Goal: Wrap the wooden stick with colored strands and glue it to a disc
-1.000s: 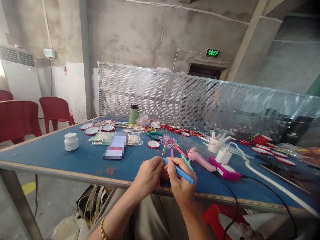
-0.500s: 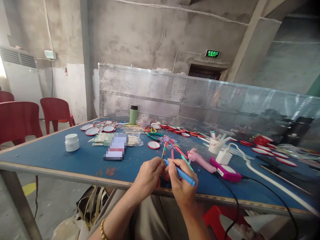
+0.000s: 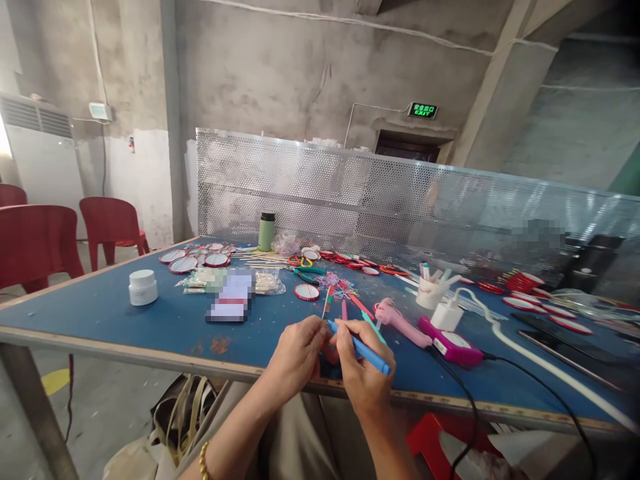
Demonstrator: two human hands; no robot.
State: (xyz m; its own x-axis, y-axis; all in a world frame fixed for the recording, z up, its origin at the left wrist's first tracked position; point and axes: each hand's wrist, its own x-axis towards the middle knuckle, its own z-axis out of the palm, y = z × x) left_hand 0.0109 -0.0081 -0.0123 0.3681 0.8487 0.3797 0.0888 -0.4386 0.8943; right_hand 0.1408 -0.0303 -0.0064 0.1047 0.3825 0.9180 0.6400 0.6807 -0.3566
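My left hand (image 3: 300, 350) is closed around a thin stick (image 3: 327, 303) with red, green and white bands, whose coloured end points up and away from me. My right hand (image 3: 367, 360) grips a blue marker pen (image 3: 371, 353), its tip close to the left fingers and the stick. Both hands meet just above the table's front edge. Beyond them lie a pink pen (image 3: 345, 309), a teal pen (image 3: 373, 325) and a small round red-rimmed disc (image 3: 307, 292). The lower end of the stick is hidden by my fingers.
A pink glue gun (image 3: 403, 323) and a magenta power box (image 3: 453, 341) with cables lie to the right, near a cup of pens (image 3: 430, 293). To the left are a phone (image 3: 231, 297) and a white jar (image 3: 143, 288). Green-handled pliers (image 3: 309, 273) and a green bottle (image 3: 267, 232) stand farther back.
Hardly anything differs; the view has shifted slightly. Both hands keep their hold on the stick and the marker, with the pen tip still near the left fingers.
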